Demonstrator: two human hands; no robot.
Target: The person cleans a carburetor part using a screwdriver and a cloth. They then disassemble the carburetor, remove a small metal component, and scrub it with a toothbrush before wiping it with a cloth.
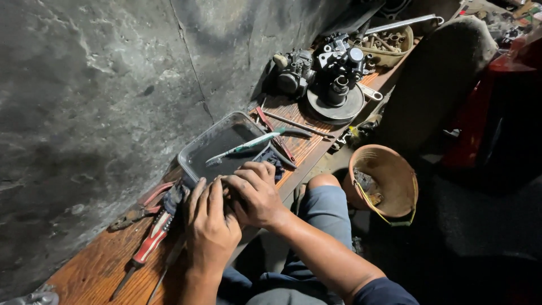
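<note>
My left hand [210,226] and my right hand [256,194] are pressed together over a small object at the edge of a wooden bench [93,271]; the object is hidden under the fingers. A dark blue cloth [172,197] shows beneath and beside the hands. Just beyond them stands a grey rectangular tray [192,155] of dark liquid with a green-handled toothbrush [245,146] lying across its rim.
A red-and-white screwdriver [148,245] and red-handled pliers [148,201] lie left of my hands. Further along the bench sit carburettor parts [293,72], a round metal disc [336,107] and a bowl of nuts [389,42]. An orange bucket [384,181] stands on the floor beside my knee [324,189].
</note>
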